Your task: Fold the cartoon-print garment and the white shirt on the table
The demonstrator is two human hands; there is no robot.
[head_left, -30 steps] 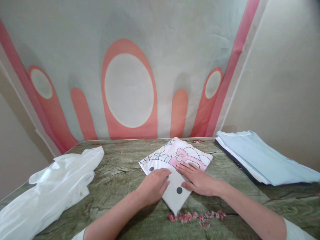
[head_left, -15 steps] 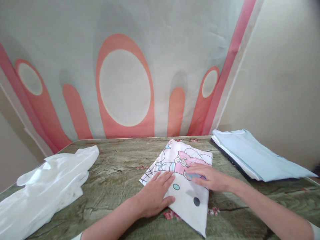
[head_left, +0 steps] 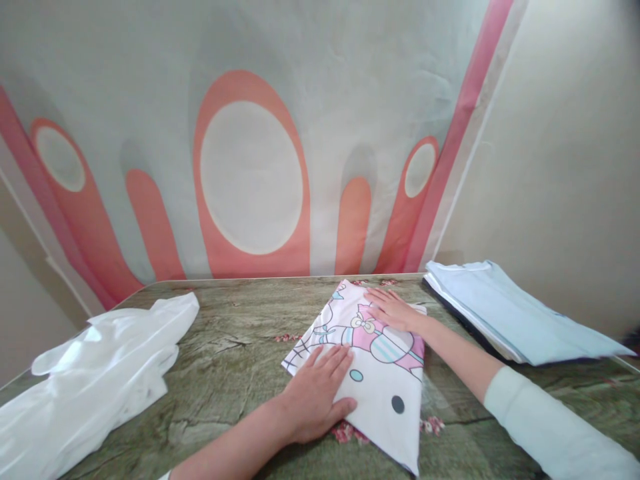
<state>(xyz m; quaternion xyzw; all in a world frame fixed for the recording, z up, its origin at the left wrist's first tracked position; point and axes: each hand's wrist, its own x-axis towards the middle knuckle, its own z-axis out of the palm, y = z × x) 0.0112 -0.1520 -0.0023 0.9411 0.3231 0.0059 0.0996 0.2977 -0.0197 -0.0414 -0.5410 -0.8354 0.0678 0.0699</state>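
A folded white cloth (head_left: 380,407) with pink and blue cartoon print lies flat before me on the table, its kind not plain from its shape. My left hand (head_left: 320,390) rests open on its left edge, the fingers pointing away from me and the thumb near the lower edge. Toward the cloth's far right corner, my right hand (head_left: 393,310) lies flat with the fingers stretched out to the left. Neither hand grips anything. Part of the print is hidden under both hands.
At the left, a crumpled white garment (head_left: 105,373) lies on the wood-patterned table (head_left: 225,387). A stack of folded clothes (head_left: 510,307), pale blue on top and dark beneath, sits at the right. Behind the table hangs a grey backdrop (head_left: 400,67) with coral shapes.
My right hand has slid away from me across the cloth, from its middle to its far edge. My left hand and the cloth have hardly moved.
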